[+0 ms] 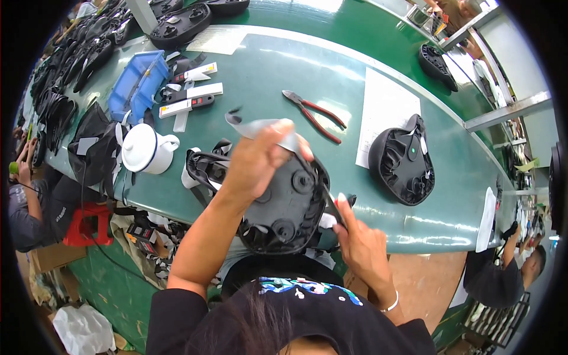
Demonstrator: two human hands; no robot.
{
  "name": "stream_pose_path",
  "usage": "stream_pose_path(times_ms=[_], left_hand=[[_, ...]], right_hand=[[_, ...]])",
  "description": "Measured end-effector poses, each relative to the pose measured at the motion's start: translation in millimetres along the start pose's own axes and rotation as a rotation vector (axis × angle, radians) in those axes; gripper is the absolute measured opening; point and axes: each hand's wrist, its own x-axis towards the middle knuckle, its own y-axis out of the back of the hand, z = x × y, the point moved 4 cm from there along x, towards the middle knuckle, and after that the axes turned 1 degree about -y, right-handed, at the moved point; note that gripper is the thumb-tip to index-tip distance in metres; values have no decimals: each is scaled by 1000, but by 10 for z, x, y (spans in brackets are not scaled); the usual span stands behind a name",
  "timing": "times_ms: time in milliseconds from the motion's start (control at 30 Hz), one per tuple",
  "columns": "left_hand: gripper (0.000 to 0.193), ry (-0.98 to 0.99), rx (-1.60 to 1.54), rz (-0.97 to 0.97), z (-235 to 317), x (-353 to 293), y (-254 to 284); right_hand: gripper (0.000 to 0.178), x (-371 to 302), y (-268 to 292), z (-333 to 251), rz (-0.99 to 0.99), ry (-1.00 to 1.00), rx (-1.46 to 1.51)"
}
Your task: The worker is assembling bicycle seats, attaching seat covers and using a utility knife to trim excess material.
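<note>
Directly in front of the wearer, the right grip (pixel 362 245) is clamped on a slim dark tool (pixel 333 205), its far end at the right-hand rim of a black padded shell (pixel 275 207). Tool type cannot be told. Forward and left of it, the left grip (pixel 260 160) is closed on a grey strip (pixel 253 126) above the shell's far edge; whether strip and shell are joined cannot be confirmed. The shell lies just below the left grip, at the near edge of the table (pixel 254 65).

Risk, as judged: the tool could skid off the curved rim and strike the left grip's fingers, should pressure be uneven. The strip could slip free if pinched too lightly. Gathered fabric could tear under a sharp edge.

Left of the left grip stands a white lidded mug (pixel 145 151); contents hidden. Farther left is a crumpled black bag (pixel 92 145), contents also hidden. Right of the left grip, a second shell (pixel 405 163) lies on a paper sheet (pixel 380 89). Beyond the left grip lie red-handled pliers (pixel 316 115), jaws parted slightly if at all. Farther out, to its left, sits a blue bin (pixel 139 83); its contents cannot be made out.
</note>
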Motion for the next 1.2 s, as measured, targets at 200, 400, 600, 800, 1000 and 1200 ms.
stream_pose_path(times_ms=[200,400,600,800,1000,1200], left_hand=[[45,-370,-592,-18,230,119,162],[24,-444,1555,-156,310,13,-240],[28,-783,1545,86,107,329,52],[32,-229,869,413,253,305,367],[52,179,514,261,76,-467,299],[57,-348,110,14,672,-384,424]], right_hand=[[52,7,-66,-208,-11,-130,-93],[46,282,224,-82,57,20,-239],[43,477,210,-106,138,94,-403],[45,310,320,-140,80,114,-387],[42,920,594,224,-151,357,-285],[53,488,537,68,-109,377,-475]])
